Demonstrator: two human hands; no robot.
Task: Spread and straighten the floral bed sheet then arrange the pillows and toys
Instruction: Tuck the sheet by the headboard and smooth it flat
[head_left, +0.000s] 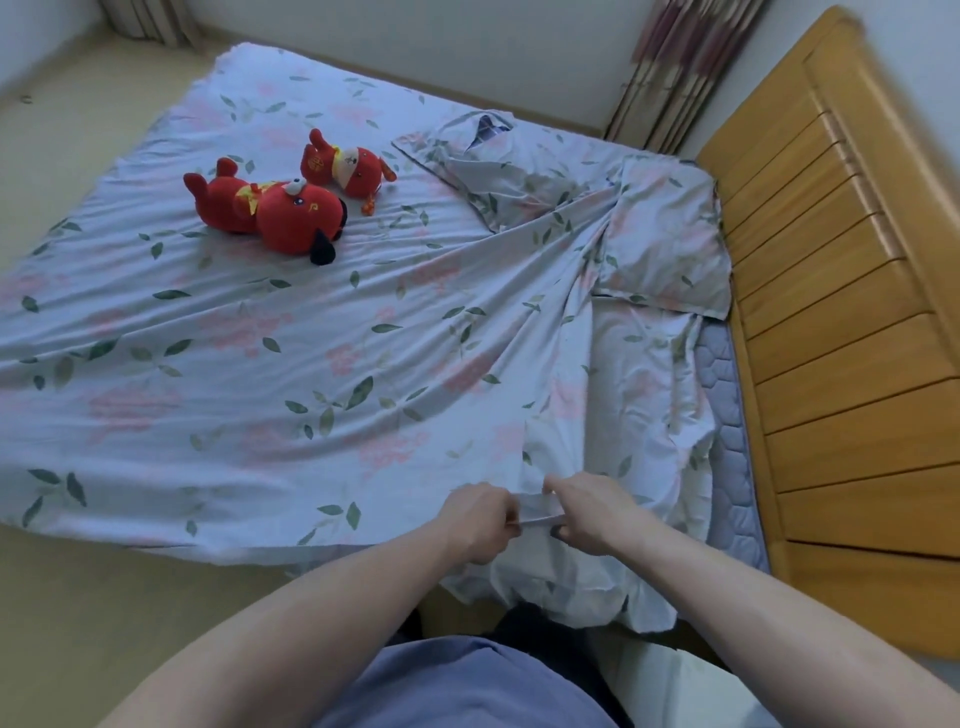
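Left hand (480, 519) and right hand (587, 514) side by side at the near bed edge, fingers curled, each pinching the rumpled floral sheet (311, 364), bare mattress (727, 415) exposed beside the wooden headboard (841, 312), two pillows (670, 234) beyond, two red plush toys (275, 208) farther left

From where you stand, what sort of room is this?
Most likely a home bedroom: a bed under a floral sheet, a wooden headboard, pillows and two red plush toys.
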